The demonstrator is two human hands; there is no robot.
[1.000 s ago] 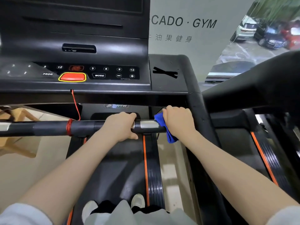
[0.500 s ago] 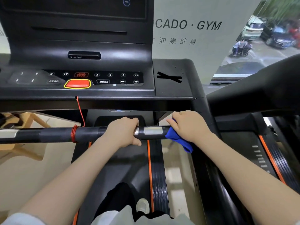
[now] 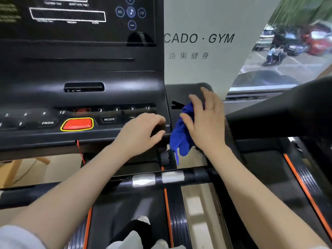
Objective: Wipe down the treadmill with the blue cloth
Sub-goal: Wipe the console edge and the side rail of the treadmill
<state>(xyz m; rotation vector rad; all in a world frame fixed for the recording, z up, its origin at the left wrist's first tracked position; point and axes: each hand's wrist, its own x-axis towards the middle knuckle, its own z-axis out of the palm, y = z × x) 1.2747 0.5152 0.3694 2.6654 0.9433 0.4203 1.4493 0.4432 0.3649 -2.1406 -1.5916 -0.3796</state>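
Observation:
The black treadmill console (image 3: 80, 97) fills the upper left, with a red stop button (image 3: 77, 124) and a MODE key. The blue cloth (image 3: 181, 135) hangs bunched over the right end of the console, beside the cup-holder panel (image 3: 181, 90). My right hand (image 3: 206, 121) presses on the cloth with fingers spread, holding it against the panel. My left hand (image 3: 142, 132) rests curled on the console's front right edge, with nothing in it. The handlebar (image 3: 158, 179) with its silver sensor plates runs below both hands.
The belt (image 3: 129, 209) and orange-striped side rails lie below, with my feet on them. A second treadmill (image 3: 287, 112) stands close on the right. A wall with gym lettering and a window onto a street are behind. A red safety cord (image 3: 80, 151) dangles under the console.
Both hands left the handlebar and rose to the console. The right hand carried the blue cloth up to the right-hand panel; the left hand moved onto the console edge.

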